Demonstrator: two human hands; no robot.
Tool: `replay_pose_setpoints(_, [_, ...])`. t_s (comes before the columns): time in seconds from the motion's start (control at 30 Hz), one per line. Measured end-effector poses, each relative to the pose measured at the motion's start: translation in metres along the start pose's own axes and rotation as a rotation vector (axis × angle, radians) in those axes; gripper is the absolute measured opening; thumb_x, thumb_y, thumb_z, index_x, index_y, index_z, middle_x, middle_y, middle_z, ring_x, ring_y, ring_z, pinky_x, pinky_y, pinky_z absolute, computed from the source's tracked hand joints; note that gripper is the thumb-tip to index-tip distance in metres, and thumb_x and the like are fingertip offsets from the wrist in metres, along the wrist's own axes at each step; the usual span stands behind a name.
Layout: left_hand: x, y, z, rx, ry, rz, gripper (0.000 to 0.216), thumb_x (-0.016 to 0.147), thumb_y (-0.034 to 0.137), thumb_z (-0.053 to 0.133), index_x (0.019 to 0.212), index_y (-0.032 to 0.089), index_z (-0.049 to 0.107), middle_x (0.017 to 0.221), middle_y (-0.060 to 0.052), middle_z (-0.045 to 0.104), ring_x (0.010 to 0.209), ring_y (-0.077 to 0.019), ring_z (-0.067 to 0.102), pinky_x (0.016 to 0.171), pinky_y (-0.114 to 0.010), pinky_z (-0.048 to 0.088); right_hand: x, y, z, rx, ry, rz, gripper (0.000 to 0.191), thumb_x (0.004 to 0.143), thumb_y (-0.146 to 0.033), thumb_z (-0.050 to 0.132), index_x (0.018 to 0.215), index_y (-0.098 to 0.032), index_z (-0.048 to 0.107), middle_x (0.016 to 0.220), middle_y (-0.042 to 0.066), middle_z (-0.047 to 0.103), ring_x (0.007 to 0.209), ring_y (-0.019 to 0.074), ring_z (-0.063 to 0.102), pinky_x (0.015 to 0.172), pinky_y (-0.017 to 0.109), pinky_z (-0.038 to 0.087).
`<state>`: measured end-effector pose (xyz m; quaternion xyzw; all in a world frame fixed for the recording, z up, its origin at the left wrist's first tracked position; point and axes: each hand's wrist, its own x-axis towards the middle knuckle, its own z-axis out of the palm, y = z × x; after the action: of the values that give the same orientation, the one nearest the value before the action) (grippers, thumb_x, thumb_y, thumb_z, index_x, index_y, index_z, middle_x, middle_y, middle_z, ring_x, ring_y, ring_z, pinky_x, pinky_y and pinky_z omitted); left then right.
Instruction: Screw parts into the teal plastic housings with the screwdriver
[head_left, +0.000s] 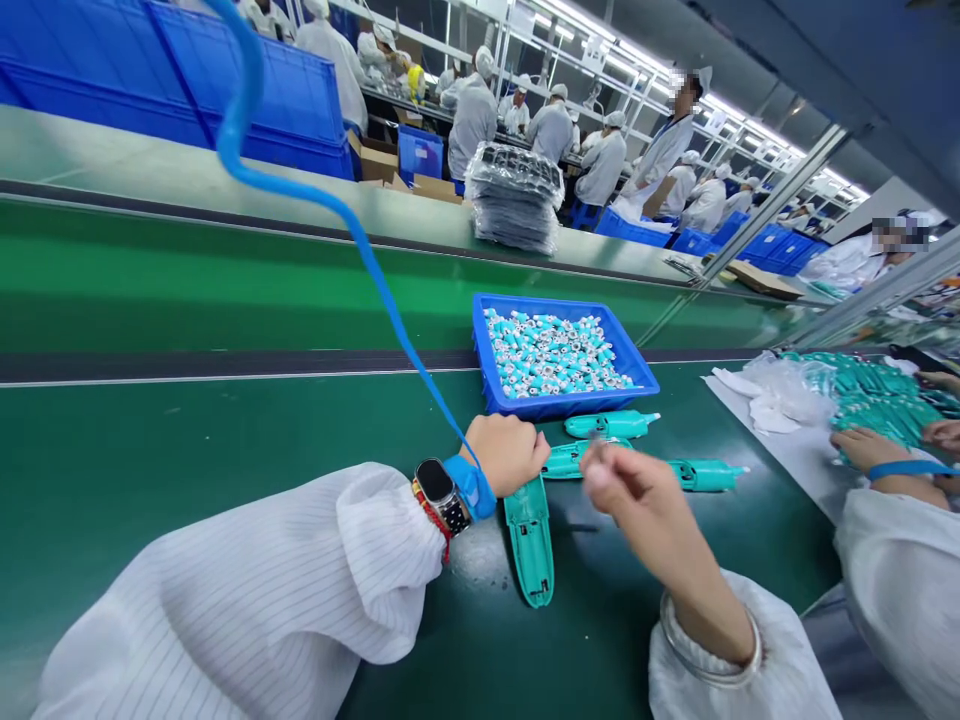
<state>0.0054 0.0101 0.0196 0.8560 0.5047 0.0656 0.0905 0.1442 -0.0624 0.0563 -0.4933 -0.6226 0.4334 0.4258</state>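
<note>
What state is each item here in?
Open teal plastic housing shell, hollow side up.
Left hand, curled, at the shell's end.
Right hand, fingers pinched, raised.
Other teal plastic housings, lying flat.
Blue plastic tray, full of small teal-and-white parts.
Blue wrist strap, fastened.

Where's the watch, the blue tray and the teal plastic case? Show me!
Watch (435,482), head view, on its black face.
Blue tray (570,403), head view, on its front rim.
Teal plastic case (529,560), head view, on its hollow inside, below the hands.
</note>
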Motion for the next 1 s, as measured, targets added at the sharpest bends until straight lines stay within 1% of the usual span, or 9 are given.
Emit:
replay_pose_setpoints(0.07, [0.000, 0.000, 0.001, 0.003, 0.001, -0.006, 0.047, 0.086, 0.031, 0.026, 0.080, 0.015, 0.070, 0.077, -0.012, 0.068, 0.077, -0.0289, 0.065, 0.062, -0.036, 0.044, 0.004, -0.009, -0.006, 0.297, 0.124, -0.064, 0.043, 0.087, -0.049, 0.043, 0.058, -0.018, 0.037, 0.054, -0.005, 0.031, 0.045, 0.0067, 0.027, 0.044, 0.022, 0.024])
replay_pose_setpoints(0.13, [0.000, -0.001, 0.001, 0.005, 0.002, -0.007, 0.048, 0.087, 0.031, 0.025, 0.079, 0.015, 0.070, 0.078, -0.012, 0.068, 0.077, -0.0289, 0.065, 0.061, -0.036, 0.044, 0.007, -0.017, -0.006, 0.541, 0.248, -0.107, 0.046, 0.089, -0.051, 0.036, 0.057, -0.018, 0.030, 0.048, -0.007, 0.023, 0.041, 0.0065, 0.019, 0.040, 0.021, 0.022])
replay_pose_setpoints(0.23, [-0.001, -0.001, 0.002, -0.001, -0.002, -0.004, 0.050, 0.088, 0.031, 0.023, 0.079, 0.015, 0.070, 0.078, -0.012, 0.068, 0.077, -0.0288, 0.065, 0.061, -0.036, 0.043, 0.011, -0.022, 0.006, 0.689, 0.371, -0.094, 0.046, 0.090, -0.050, 0.034, 0.057, -0.018, 0.029, 0.046, -0.007, 0.016, 0.039, 0.0067, 0.014, 0.038, 0.019, 0.020])
replay_pose_setpoints(0.33, [-0.001, 0.000, 0.002, -0.009, -0.001, -0.004, 0.049, 0.088, 0.031, 0.024, 0.080, 0.015, 0.070, 0.079, -0.012, 0.068, 0.080, -0.0283, 0.065, 0.063, -0.035, 0.042, 0.010, -0.016, 0.025, 0.700, 0.381, -0.077, 0.040, 0.092, -0.047, 0.034, 0.063, -0.020, 0.038, 0.048, -0.007, 0.020, 0.040, 0.0068, 0.018, 0.040, 0.019, 0.023])
replay_pose_setpoints(0.43, [0.000, 0.001, 0.002, -0.015, 0.014, -0.005, 0.049, 0.088, 0.031, 0.024, 0.082, 0.015, 0.070, 0.080, -0.013, 0.068, 0.082, -0.0277, 0.065, 0.064, -0.034, 0.042, 0.006, -0.010, 0.037, 0.649, 0.375, -0.114, 0.035, 0.092, -0.046, 0.035, 0.068, -0.021, 0.042, 0.050, -0.007, 0.022, 0.042, 0.0067, 0.022, 0.042, 0.020, 0.024])
replay_pose_setpoints(0.63, [0.001, 0.002, 0.004, -0.032, 0.015, -0.001, 0.049, 0.087, 0.032, 0.025, 0.082, 0.015, 0.071, 0.078, -0.013, 0.068, 0.081, -0.0290, 0.064, 0.063, -0.034, 0.041, 0.004, -0.007, 0.041, 0.579, 0.396, -0.181, 0.034, 0.092, -0.044, 0.035, 0.067, -0.021, 0.042, 0.050, -0.007, 0.022, 0.042, 0.0063, 0.024, 0.043, 0.021, 0.024])
replay_pose_setpoints(0.8, [0.001, 0.001, 0.007, -0.050, 0.052, -0.006, 0.048, 0.087, 0.031, 0.026, 0.082, 0.015, 0.072, 0.076, -0.013, 0.068, 0.079, -0.0282, 0.064, 0.061, -0.033, 0.040, 0.006, -0.006, 0.045, 0.508, 0.372, -0.174, 0.036, 0.090, -0.046, 0.039, 0.065, -0.021, 0.038, 0.050, -0.007, 0.022, 0.041, 0.0060, 0.023, 0.042, 0.021, 0.024])
replay_pose_setpoints(0.87, [0.001, 0.001, 0.007, -0.057, 0.045, -0.009, 0.047, 0.086, 0.030, 0.027, 0.082, 0.015, 0.072, 0.077, -0.014, 0.068, 0.078, -0.0279, 0.064, 0.060, -0.033, 0.039, 0.006, -0.006, 0.047, 0.483, 0.359, -0.185, 0.036, 0.089, -0.047, 0.041, 0.065, -0.021, 0.037, 0.050, -0.007, 0.022, 0.041, 0.0057, 0.023, 0.042, 0.021, 0.024])
replay_pose_setpoints(1.0, [0.001, 0.002, 0.006, -0.068, 0.034, -0.007, 0.046, 0.086, 0.029, 0.028, 0.084, 0.015, 0.072, 0.079, -0.015, 0.068, 0.078, -0.0273, 0.064, 0.059, -0.033, 0.039, 0.005, -0.005, 0.052, 0.464, 0.334, -0.250, 0.032, 0.090, -0.045, 0.041, 0.067, -0.021, 0.042, 0.050, -0.007, 0.021, 0.041, 0.0060, 0.022, 0.041, 0.021, 0.024])
